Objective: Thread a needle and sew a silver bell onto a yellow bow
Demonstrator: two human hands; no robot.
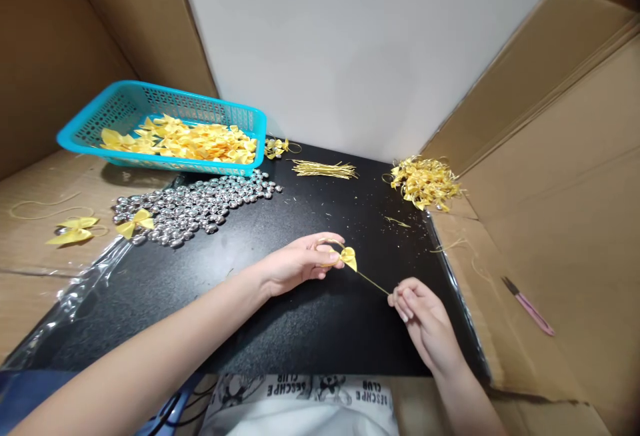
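My left hand [300, 263] pinches a small yellow ribbon bow [349, 257] over the black mat [280, 316]. A thin gold cord [373, 281] runs taut from the bow down to my right hand [417, 313], whose fingertips are closed on its end. Both hands hover near the middle of the mat, about a hand's width apart.
A turquoise basket [100, 126] of yellow bows stands at the back left, with a heap of silver beads [195, 206] in front of it. Gold cord pieces [324, 169] and a pile of finished bows [425, 183] lie at the back. Pink-handled scissors [530, 308] rest on cardboard at right.
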